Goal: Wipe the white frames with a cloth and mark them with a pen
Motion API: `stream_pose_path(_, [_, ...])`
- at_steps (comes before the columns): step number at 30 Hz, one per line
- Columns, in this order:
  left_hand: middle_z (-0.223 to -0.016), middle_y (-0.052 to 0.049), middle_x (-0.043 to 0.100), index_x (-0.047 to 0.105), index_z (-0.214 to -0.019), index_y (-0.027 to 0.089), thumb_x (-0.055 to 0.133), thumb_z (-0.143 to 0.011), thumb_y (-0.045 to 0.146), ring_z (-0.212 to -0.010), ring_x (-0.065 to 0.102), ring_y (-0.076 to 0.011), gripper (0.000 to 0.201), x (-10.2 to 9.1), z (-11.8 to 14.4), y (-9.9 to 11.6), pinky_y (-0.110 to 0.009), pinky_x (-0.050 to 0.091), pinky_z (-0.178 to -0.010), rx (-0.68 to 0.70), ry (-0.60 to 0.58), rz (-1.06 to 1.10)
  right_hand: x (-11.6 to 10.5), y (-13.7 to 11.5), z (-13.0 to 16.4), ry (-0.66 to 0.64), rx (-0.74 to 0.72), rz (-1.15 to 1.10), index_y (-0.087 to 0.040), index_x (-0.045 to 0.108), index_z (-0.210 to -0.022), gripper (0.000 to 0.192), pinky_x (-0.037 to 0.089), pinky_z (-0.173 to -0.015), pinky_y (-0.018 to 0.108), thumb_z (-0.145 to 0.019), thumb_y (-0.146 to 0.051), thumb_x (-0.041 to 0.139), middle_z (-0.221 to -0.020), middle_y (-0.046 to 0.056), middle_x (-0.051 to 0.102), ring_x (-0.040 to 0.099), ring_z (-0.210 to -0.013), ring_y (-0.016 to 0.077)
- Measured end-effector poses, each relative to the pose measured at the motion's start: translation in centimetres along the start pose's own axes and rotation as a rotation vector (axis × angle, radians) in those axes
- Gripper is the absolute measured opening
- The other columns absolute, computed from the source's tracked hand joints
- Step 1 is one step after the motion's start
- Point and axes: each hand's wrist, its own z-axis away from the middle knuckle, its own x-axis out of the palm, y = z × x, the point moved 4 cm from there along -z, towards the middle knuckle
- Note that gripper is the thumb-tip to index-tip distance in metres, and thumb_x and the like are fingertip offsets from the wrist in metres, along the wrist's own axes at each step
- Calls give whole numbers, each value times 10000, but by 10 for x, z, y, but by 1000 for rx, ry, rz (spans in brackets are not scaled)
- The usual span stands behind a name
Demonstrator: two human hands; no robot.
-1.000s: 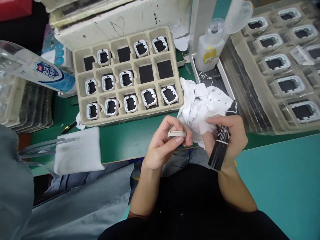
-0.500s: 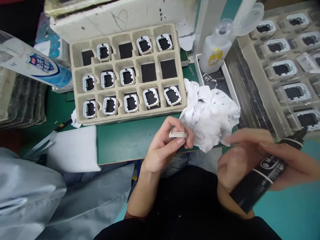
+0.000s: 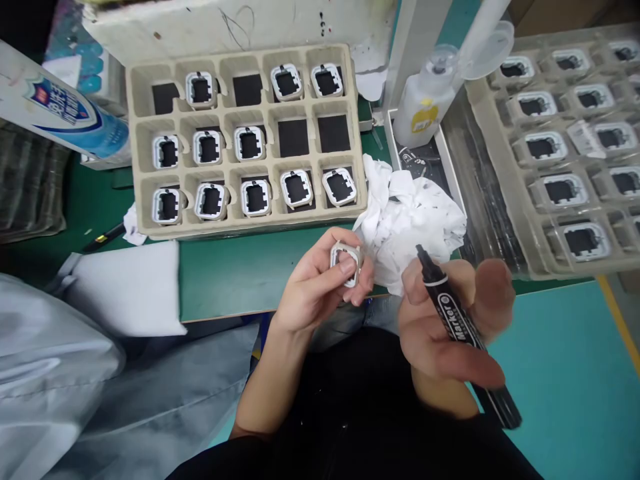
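Note:
Between the thumb and fingers of my left hand [image 3: 320, 280] is a small, light watch-case frame [image 3: 354, 255], its open face tilted up toward me. My right hand [image 3: 435, 340] has a black marker [image 3: 456, 319] lying across its fingers, with the dark tip pointing up and left toward the left hand. Marker and frame are apart. Just beyond the hands lies a crumpled white cloth [image 3: 415, 213]. A beige compartment tray [image 3: 240, 230] stands farther back, holding several similar frames, one to a pocket; some pockets show only a dark bottom.
A second stack of trays [image 3: 523, 233] with more frames stands at the right. A bottle with a yellow label [image 3: 417, 113] sits in a narrow white box. On the left are a blue-and-white bottle [image 3: 75, 113], a white foam pad [image 3: 130, 287] and a person's grey-blue sleeve [image 3: 55, 373].
My right hand has moved left with the marker, whose tip now points up and left instead of up and right. In my left hand the frame has turned from edge-on to face-up.

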Motion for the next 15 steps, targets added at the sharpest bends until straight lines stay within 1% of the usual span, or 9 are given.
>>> stream_pose_path(1, [-784, -13, 725, 670, -1137, 186, 770, -1059, 224, -578, 593, -98, 133, -1, -1, 1, -223, 414, -579, 0, 45, -2, -2, -8, -1, 221, -240, 17, -453, 707, -1548, 561, 316, -339, 356, -1104, -738, 514, -820, 5, 629, 390, -472, 153])
stream_pose_path(2, [-763, -5, 710, 675, -1119, 178, 796, -1039, 231, -573, 577, -92, 154, -1, -2, 1, -218, 403, -578, -1, 88, -10, 0, -11, -1, 310, -353, 78, -386, 716, -1556, 531, 316, -344, 357, -1134, -635, 511, -823, 9, 628, 387, -478, 151])
stream_pose_path(3, [-752, -2, 703, 673, -1103, 176, 817, -1023, 244, -569, 570, -91, 178, -1, -4, 1, -217, 395, -575, -1, 124, -25, 5, -9, -3, 294, -287, 128, -357, 717, -1556, 498, 400, -398, 377, -1140, -565, 536, -806, 7, 632, 465, -522, 175])
stream_pose_path(4, [-751, -2, 706, 667, -1093, 178, 829, -1015, 262, -565, 570, -93, 199, -1, -5, 1, -217, 388, -568, -5, 148, -44, 11, -6, -5, 204, -202, 116, -345, 704, -1564, 483, 469, -445, 379, -1133, -518, 573, -808, 8, 651, 543, -572, 190])
stream_pose_path(7, [-780, -3, 734, 628, -1091, 201, 826, -1026, 313, -563, 599, -104, 237, 2, -7, -2, -220, 377, -543, -1, 182, -110, 14, -1, -6, 138, -22, -16, -328, 739, -1411, 381, 609, -577, 393, -1042, -426, 733, -817, -8, 686, 653, -659, 209])
stream_pose_path(9, [-805, 0, 750, 598, -1095, 220, 819, -1036, 326, -584, 626, -115, 252, 3, -7, -5, -218, 373, -522, 20, 202, -159, 11, 1, -7, 171, 21, -136, -335, 712, -1297, 327, 692, -699, 439, -980, -349, 788, -796, -38, 691, 653, -634, 201])
stream_pose_path(11, [-831, 3, 759, 578, -1103, 235, 821, -1042, 345, -594, 632, -119, 274, 4, -8, -8, -217, 369, -497, 47, 220, -205, 12, 3, -9, 133, 62, -239, -332, 678, -1220, 279, 728, -783, 494, -966, -286, 782, -765, -58, 692, 617, -575, 183])
stream_pose_path(13, [-845, 9, 755, 573, -1113, 244, 832, -1042, 374, -597, 624, -118, 298, 5, -7, -11, -218, 374, -485, 74, 231, -242, 14, 4, -11, 83, 97, -304, -313, 669, -1158, 212, 734, -746, 492, -978, -263, 767, -738, -58, 689, 584, -527, 168])
stream_pose_path(15, [-844, 15, 739, 582, -1118, 246, 843, -1038, 391, -621, 626, -119, 309, 6, -6, -13, -220, 405, -506, 97, 244, -274, 15, 4, -10, 65, 110, -315, -300, 668, -1126, 179, 739, -726, 492, -984, -260, 769, -721, -54, 695, 617, -529, 175])
